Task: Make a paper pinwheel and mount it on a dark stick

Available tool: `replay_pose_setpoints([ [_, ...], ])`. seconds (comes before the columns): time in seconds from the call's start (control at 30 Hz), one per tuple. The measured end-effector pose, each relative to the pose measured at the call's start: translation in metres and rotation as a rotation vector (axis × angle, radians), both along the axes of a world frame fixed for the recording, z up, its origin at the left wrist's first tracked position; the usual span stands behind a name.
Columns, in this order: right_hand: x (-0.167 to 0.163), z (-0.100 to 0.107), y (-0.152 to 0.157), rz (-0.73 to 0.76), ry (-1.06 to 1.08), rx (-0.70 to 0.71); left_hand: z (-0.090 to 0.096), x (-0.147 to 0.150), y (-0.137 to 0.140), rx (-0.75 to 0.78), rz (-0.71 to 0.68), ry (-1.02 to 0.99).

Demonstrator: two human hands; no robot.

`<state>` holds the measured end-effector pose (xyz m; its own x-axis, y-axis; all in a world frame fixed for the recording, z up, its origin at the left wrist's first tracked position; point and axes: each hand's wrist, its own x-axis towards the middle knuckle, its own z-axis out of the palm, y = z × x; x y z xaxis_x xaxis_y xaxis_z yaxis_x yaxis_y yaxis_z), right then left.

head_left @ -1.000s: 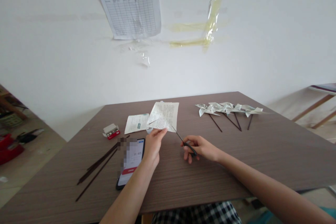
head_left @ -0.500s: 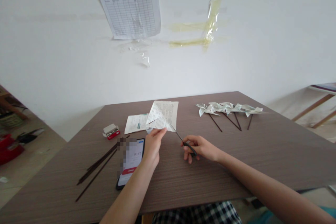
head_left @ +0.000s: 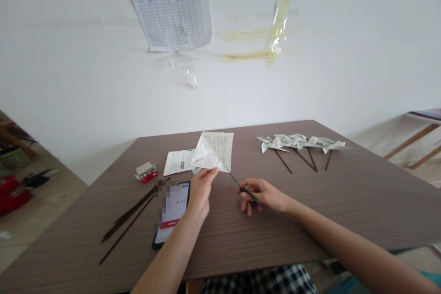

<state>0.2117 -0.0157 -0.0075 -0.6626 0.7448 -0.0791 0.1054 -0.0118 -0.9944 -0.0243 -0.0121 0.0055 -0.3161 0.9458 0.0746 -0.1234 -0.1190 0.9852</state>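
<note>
Between thumb and fingers, my left hand (head_left: 203,188) pinches the near edge of a square printed paper sheet (head_left: 220,147), lifted off the table. A slit runs into the sheet's left side. My right hand (head_left: 257,195) grips a pair of scissors (head_left: 248,191) by its dark handles. The blades point up and left, at the sheet's lower right edge; how far they reach into the paper is hard to make out. A stack of printed paper (head_left: 177,163) lies just left of the held sheet, partly covered by it.
Several paper pinwheels (head_left: 289,141) on brown sticks lie at the back right of the table (head_left: 292,239). At left are a small red and white box (head_left: 148,173), brown sticks (head_left: 129,211) and a phone (head_left: 172,216) under my left forearm. A wall (head_left: 241,96) rises behind.
</note>
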Motion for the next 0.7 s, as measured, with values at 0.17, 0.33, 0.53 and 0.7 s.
replay_pose_setpoints([
  [0.17,0.0004,-0.0009,0.0004,0.001,0.000,0.000,-0.0030,-0.0008,0.0024,-0.007,0.026,0.003],
  [0.33,0.0008,-0.0016,0.0010,-0.002,-0.011,0.011,-0.0047,-0.0002,0.0031,-0.008,0.030,-0.007],
  [0.53,0.0003,-0.0016,0.0007,-0.005,0.005,0.007,-0.0029,0.0006,0.0026,-0.001,0.021,-0.042],
  [0.7,-0.0001,-0.0022,0.0011,-0.004,-0.009,-0.005,-0.0052,0.0007,0.0035,-0.006,0.029,-0.057],
])
